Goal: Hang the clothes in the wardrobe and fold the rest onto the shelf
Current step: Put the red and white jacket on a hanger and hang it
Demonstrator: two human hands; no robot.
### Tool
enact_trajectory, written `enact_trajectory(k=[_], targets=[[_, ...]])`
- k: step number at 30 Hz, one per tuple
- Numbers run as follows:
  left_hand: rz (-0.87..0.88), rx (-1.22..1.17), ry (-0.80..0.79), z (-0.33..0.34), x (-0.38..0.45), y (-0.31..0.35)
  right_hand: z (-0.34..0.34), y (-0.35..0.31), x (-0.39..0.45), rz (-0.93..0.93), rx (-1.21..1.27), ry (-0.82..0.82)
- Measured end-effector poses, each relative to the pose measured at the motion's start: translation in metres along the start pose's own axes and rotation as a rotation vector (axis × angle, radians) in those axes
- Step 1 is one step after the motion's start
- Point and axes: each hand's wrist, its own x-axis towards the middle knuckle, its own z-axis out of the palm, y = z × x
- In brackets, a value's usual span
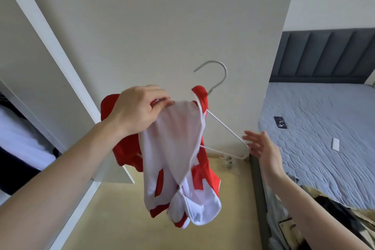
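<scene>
At frame centre our left hand (140, 110) pinches the red-and-white garment (174, 148) on its white hanger (223, 128); our right hand (261, 148), lower right, is spread beside the hanger's corner, its grip holding nothing. Folded clothes (22, 140) sit in the wardrobe (60, 63) at left.

Left hand (140, 109) pinching, right hand (261, 148) splayed

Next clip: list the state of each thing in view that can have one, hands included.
Red and white zip-up jacket: partly on the hanger, bunched, zip open.
White wire hanger: held up in the air, unhooked, right shoulder bare.
Left hand: pinches the jacket collar.
Right hand: open, at the hanger's bare end.
</scene>
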Motion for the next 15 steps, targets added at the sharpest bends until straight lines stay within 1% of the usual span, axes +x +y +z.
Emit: enact_trajectory(k=[1,2,4,6,8,10,12,15], targets=[[-0.018,-0.010,0.023,-0.004,0.001,-0.003,-0.009,0.015,0.001,0.126,-0.055,0.040],[-0.025,-0.017,0.040,-0.007,0.003,-0.006,-0.016,0.033,-0.002,0.241,-0.153,0.041],[-0.015,-0.020,0.072,-0.012,0.005,-0.007,-0.016,0.070,-0.016,0.436,-0.356,-0.052],[-0.013,-0.026,0.089,-0.016,0.010,-0.007,-0.003,0.094,-0.035,0.558,-0.463,-0.196],[-0.017,-0.049,0.099,-0.021,0.013,-0.006,0.016,0.106,-0.048,0.611,-0.458,-0.292],[-0.005,-0.076,0.110,-0.025,0.015,-0.005,0.029,0.114,-0.050,0.632,-0.435,-0.336],[-0.002,-0.092,0.114,-0.028,0.015,-0.006,0.036,0.122,-0.040,0.628,-0.380,-0.288],[-0.026,-0.093,0.110,-0.032,0.007,-0.016,0.032,0.114,-0.016,0.496,-0.288,-0.082]])
